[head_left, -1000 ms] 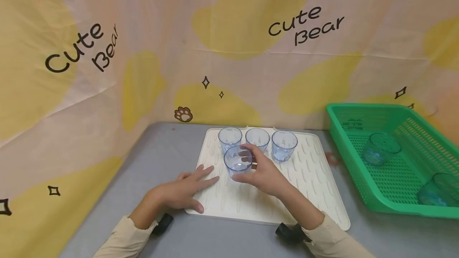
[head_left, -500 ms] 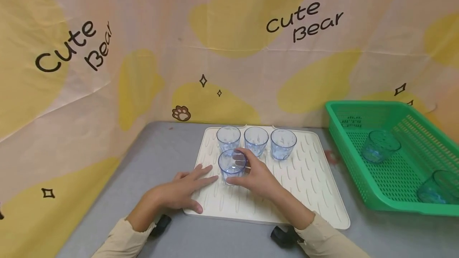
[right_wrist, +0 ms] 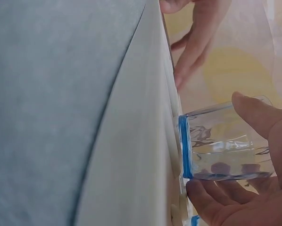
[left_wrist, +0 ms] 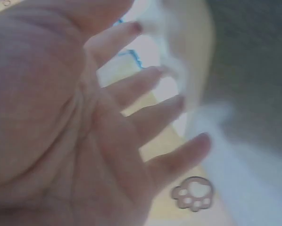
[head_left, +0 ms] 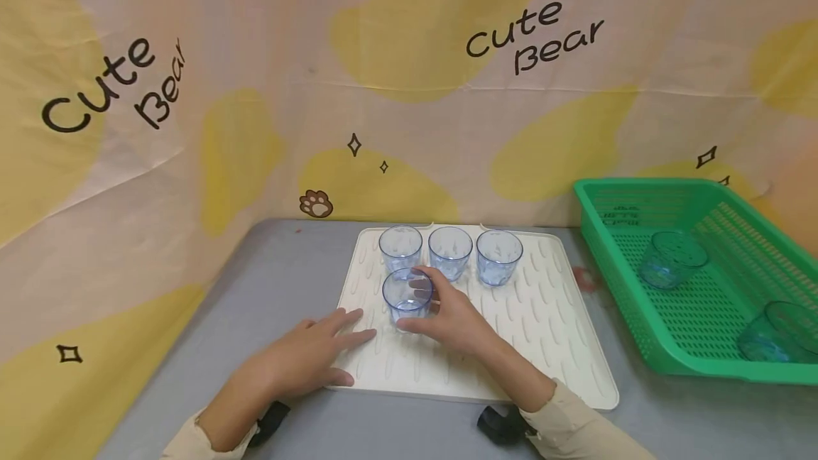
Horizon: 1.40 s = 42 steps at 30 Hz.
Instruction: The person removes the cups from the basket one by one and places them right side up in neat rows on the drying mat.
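Right wrapped round a clear blue glass (head_left: 395,298), that was the right grip (head_left: 455,319), at lower centre: thumb on the near side, fingers on the far side, a pinch across the walls that probably kept the mouth unobstructed. And the glass sat just below centre, mouth up, base down at the white mat (head_left: 511,357); touching or just above, I couldn't tell! Directly behind came a row of three glasses (head_left: 450,255), upright along the mat's back edge, tucked there, it seemed, to leave room in front. Lower left, the left grip (head_left: 303,360) held nothing, fingers spread at the mat's edge, perhaps steadying it on the grey counter (head_left: 275,268). Far right, the green basket (head_left: 648,194) corralled two more glasses (head_left: 673,259), its walls likely containing any roll.
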Motion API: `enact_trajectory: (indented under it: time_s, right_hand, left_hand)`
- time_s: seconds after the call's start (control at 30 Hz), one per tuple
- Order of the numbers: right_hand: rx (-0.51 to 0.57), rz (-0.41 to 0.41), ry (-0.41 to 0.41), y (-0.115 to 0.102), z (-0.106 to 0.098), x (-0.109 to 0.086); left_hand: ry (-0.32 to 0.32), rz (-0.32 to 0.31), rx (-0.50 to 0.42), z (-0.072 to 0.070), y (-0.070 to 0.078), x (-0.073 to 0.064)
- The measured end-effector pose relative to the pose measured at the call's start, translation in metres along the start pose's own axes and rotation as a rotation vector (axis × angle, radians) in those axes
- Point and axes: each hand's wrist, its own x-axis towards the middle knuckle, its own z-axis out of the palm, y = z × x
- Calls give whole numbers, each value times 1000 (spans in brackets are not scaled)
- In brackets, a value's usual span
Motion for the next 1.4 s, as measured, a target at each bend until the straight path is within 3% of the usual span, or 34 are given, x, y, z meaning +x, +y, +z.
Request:
enact_trajectory:
  time_s: [0.2,0.47,0.8,0.93,1.1,1.27,1.4]
  right_hand:
    - [-1,-12,-41,-4,5,-1]
    - [-23,-4,-12,-2,0,-3]
    - [-18,0,-74,-4,-9,-4]
    - [-27,-17,-75,-8,-29,-14]
    - [-143,-82,-55,-21,-65,-34]
    - [-310,-119,60,-32,-114,-55]
    - [-480,-55,148,-24,-155,-68]
  left_hand:
    - [-13,-30,43,1,6,-14]
    - [80,9,105,14,6,-9]
    - [134,8,98,21,0,-11]
    - [135,10,100,21,0,-9]
    - [155,22,125,19,-1,-12]
    - [174,40,143,19,-2,-13]
    - [167,42,127,20,-1,-12]
